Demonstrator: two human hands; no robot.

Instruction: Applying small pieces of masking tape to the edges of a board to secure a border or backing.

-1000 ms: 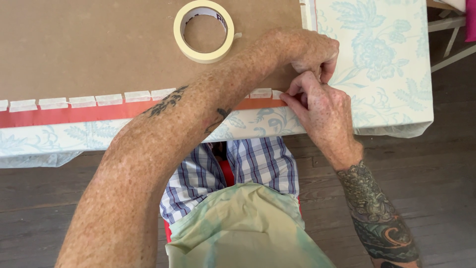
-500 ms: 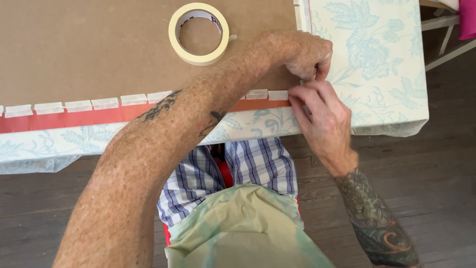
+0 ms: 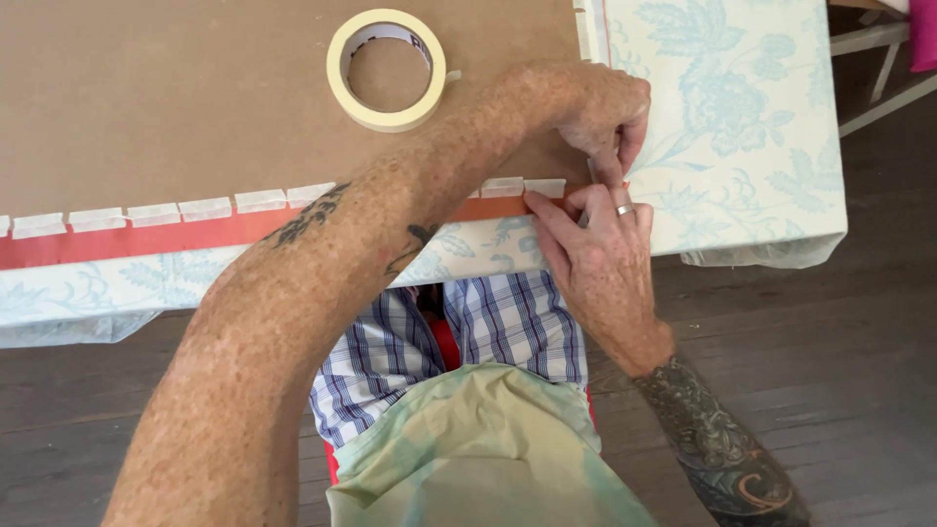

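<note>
Left hand [image 3: 605, 112]: shifted toward board [image 3: 176, 107] corner, pinched on tape piece [image 3: 597, 174].
Right hand [image 3: 590, 263]: fingertips now pressed on tape strip [image 3: 545, 186], nothing grasped.
Tape roll [image 3: 387, 68]: unmoved.

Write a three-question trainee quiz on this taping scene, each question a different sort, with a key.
1. True or false: the cream roll of masking tape lies flat on the brown board.
2. Which hands meet at the board's near right corner? A) the left hand only B) the right hand only C) both
3. Fill in: the row of short pale tape pieces runs along an orange-red ____.

Key: 1 true; 2 C; 3 strip.
</note>
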